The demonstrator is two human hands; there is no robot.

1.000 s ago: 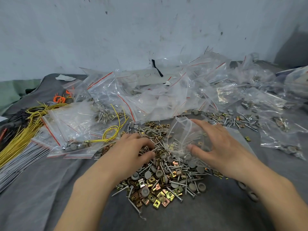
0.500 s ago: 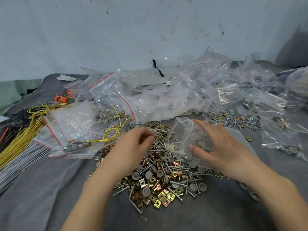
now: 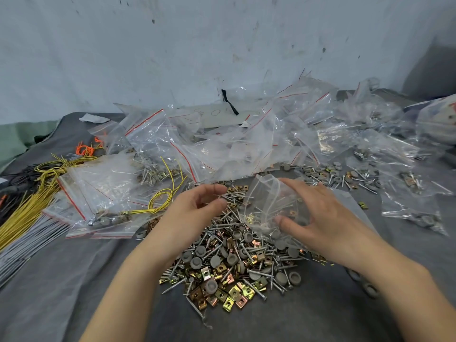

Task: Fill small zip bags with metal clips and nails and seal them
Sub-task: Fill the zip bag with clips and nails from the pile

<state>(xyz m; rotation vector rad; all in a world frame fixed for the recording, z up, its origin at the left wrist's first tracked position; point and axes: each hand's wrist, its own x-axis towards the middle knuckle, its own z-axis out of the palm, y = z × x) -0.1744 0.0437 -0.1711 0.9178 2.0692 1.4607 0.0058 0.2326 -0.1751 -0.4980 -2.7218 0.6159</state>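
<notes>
A heap of loose screws, brass-coloured clips and grey caps [image 3: 229, 262] lies on the dark cloth in front of me. My right hand [image 3: 328, 218] holds a small clear zip bag [image 3: 266, 201] over the heap's far right side, thumb under it and fingers on top, its mouth facing left. A few clips show inside the bag. My left hand [image 3: 190, 218] hovers just left of the bag's mouth, its fingers curled against the thumb on small metal pieces that they mostly hide.
Many clear red-striped zip bags [image 3: 222, 144] are piled behind the heap. Filled bags [image 3: 103, 188] lie at left beside yellow wires [image 3: 29, 201] and grey rods [image 3: 24, 243]. More loose screws and caps [image 3: 345, 176] are scattered at right. A pale wall stands behind.
My left hand rose out of the heap with its fingers closing and moved up towards the bag's mouth. The right hand and bag stayed almost still.
</notes>
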